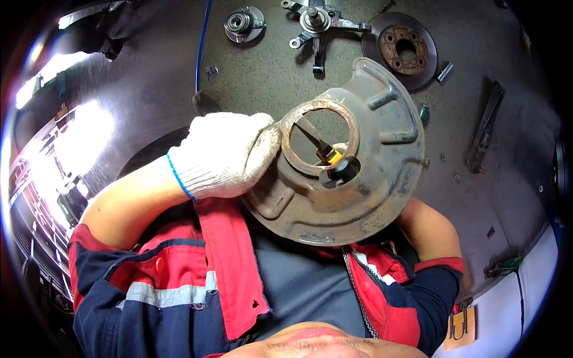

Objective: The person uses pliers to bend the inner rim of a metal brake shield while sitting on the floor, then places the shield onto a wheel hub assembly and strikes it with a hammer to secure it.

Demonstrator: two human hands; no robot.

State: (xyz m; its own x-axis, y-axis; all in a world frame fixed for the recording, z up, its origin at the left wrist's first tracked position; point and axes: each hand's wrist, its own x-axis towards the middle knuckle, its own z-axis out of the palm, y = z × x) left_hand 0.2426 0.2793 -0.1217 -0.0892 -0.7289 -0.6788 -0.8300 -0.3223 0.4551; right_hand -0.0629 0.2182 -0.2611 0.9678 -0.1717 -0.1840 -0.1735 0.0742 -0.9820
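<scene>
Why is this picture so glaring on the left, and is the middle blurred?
Head view, left: strong light, its source unclear, leaves white glare that swallows detail; head view, middle: the metal shield looks fairly sharp, its ridges and rust readable; head view, rim: the fisheye image fades to black.

One metal shield is present, with one flat-bladed tool visible through its round opening. Beyond the shield's upper edge are three automotive parts, namely one flanged hub, one knuckle and one brake disc, with one blue line to its upper left. To the right of the shield are one metal socket, one long dark bar and at least two small nut-like pieces.
</scene>
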